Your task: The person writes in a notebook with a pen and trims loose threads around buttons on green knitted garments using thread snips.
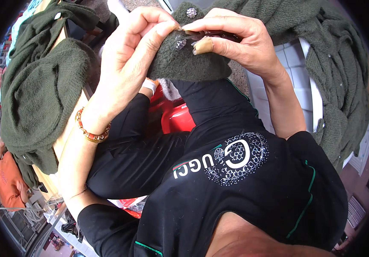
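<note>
A dark green knit garment [188, 64] with sparkling round buttons [180, 44] lies over my knee, its edge raised between my hands. My left hand [131, 51] is closed in a pinch at the garment's edge, thumb against forefinger. My right hand [246, 40] is closed beside it, its forefinger tip almost meeting the left fingertips. A thin dark tool [223, 36], probably thread snips, lies within the right fingers, mostly hidden. Yellowish tape or a finger guard [203, 46] wraps the right thumb. Any thread or needle at the fingertips is too small to make out.
More green knit garments hang over a wooden table edge [58, 147] at left and over a white container [293, 73] at right. Something red and shiny [178, 120] shows below my leg. A person in orange [9, 180] is far left.
</note>
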`<state>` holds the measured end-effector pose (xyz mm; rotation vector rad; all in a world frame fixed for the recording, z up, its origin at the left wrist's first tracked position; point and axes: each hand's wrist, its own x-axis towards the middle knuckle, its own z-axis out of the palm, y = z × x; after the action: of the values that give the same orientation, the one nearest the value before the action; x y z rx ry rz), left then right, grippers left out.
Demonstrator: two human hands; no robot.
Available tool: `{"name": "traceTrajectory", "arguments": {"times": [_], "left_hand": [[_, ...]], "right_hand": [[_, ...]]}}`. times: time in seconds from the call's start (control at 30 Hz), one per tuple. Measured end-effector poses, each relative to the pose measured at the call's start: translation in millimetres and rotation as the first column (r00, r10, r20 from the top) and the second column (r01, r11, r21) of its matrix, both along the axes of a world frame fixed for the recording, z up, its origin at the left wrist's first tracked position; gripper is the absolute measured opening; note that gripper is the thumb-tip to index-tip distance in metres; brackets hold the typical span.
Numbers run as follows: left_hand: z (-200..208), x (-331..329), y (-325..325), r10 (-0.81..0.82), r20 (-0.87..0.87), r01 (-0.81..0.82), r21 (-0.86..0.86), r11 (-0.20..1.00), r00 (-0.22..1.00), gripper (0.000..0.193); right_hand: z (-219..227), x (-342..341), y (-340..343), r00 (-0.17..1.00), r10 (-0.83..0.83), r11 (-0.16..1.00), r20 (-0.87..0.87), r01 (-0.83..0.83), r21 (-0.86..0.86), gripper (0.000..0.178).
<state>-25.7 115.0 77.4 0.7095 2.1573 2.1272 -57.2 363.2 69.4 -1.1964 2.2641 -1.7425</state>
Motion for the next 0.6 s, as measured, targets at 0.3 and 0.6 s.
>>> {"name": "traceTrajectory", "arguments": {"times": [0.3,0.6], "left_hand": [[1.2,0.7,4.1,0.005,0.071,-0.010,0.068,0.998,0.997,0.013],[-2.5,-7.3,-4.1,-0.060,0.259,0.002,0.217,0.976,0.964,0.015]], "right_hand": [[-17.3,-30.1,-11.7,0.816,0.238,0.900,-0.527,-0.389,-0.196,0.028],[-1.6,0.3,-15.2,0.988,0.152,0.901,0.015,-0.133,-0.413,0.027]]}}
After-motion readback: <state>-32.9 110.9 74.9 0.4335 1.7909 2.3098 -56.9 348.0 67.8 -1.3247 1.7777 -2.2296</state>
